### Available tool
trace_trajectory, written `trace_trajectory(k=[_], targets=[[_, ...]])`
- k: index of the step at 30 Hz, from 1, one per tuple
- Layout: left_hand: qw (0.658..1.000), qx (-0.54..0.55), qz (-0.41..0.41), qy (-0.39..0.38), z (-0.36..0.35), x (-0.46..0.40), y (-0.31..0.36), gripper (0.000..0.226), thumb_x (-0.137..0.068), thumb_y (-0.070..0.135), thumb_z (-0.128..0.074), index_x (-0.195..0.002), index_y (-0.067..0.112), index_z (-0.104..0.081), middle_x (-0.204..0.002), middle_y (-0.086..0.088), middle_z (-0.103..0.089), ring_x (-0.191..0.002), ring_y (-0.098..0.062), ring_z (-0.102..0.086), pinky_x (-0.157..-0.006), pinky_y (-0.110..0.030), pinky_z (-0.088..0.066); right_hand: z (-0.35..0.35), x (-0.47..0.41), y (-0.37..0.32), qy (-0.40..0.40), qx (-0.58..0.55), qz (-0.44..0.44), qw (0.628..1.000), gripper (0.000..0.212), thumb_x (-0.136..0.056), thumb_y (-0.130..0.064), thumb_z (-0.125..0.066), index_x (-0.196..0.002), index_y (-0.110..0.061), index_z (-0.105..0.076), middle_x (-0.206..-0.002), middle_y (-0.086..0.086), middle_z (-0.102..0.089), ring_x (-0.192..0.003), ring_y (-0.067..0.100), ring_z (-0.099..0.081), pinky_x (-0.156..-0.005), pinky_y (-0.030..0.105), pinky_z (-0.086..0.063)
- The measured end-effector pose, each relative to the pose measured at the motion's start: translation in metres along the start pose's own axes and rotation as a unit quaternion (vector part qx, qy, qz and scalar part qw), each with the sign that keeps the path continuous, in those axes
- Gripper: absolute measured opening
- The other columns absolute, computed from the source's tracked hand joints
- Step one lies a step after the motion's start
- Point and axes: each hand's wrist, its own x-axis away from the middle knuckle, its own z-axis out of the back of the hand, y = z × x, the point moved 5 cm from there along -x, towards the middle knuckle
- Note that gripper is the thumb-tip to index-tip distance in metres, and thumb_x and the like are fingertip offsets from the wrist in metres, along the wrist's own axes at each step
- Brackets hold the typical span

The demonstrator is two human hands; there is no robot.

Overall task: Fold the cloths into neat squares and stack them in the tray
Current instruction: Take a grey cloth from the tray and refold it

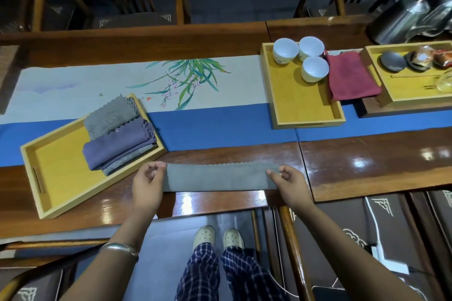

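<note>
Grey cloth, folded into a long strip, lies along the near edge of the desk. Left hand and right hand pinch its two ends with curled fingers. Just left, the wooden tray holds folded purple cloth atop grey ones.

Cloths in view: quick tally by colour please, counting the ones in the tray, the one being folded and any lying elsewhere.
Grey: 3, one at the tray's back, one under the purple cloth, one long strip pinched by left hand and right hand.
Purple: 1.
Red: 1, between the two far trays.
Total: 5
</note>
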Motion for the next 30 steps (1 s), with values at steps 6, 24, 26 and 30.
trace_trajectory(k=[6, 24, 26, 30], targets=[[0.998, -0.029, 0.055, -0.012, -0.004, 0.0, -0.019, 0.021, -0.086, 0.028, -0.068, -0.102, 0.02, -0.058, -0.084, 0.002, -0.066, -0.078, -0.015, -0.062, -0.067, -0.037, -0.052, -0.006, -0.022, -0.002, 0.029, 0.121, 0.007, 0.992, 0.026, -0.088, -0.032, -0.063, -0.082, -0.01, -0.052, -0.072, 0.016, -0.058, -0.066, 0.021, -0.054, -0.057, 0.033, -0.039], [0.957, -0.264, 0.119, 0.021, -0.003, 0.016, -0.003, 0.053, -0.093, 0.049, -0.047, -0.115, 0.0, -0.048, -0.114, -0.024, -0.056, -0.104, -0.04, -0.055, -0.083, -0.044, -0.046, -0.003, -0.007, -0.01, 0.144, 0.318, -0.013, 0.937, 0.041, -0.088, -0.055, -0.05, -0.085, -0.014, -0.051, -0.08, 0.001, -0.058, -0.065, 0.015, -0.052, -0.049, 0.029, -0.034], [0.958, -0.228, 0.176, 0.007, -0.002, 0.022, -0.004, 0.053, -0.09, 0.049, -0.053, -0.113, 0.001, -0.047, -0.103, -0.017, -0.054, -0.098, -0.036, -0.054, -0.078, -0.04, -0.043, 0.002, 0.0, -0.008, 0.149, 0.305, -0.009, 0.941, 0.041, -0.088, -0.055, -0.05, -0.084, -0.015, -0.051, -0.081, 0.001, -0.058, -0.067, 0.016, -0.054, -0.052, 0.029, -0.036], [0.956, 0.014, 0.293, -0.001, -0.01, 0.033, -0.008, 0.03, -0.087, 0.027, -0.066, -0.075, 0.008, -0.045, -0.077, -0.01, -0.055, -0.087, -0.029, -0.058, -0.09, -0.043, -0.052, 0.008, 0.015, -0.005, 0.156, 0.302, -0.021, 0.94, 0.042, -0.087, -0.058, -0.049, -0.074, -0.018, -0.049, -0.068, -0.002, -0.06, -0.06, 0.012, -0.055, -0.049, 0.028, -0.038]])
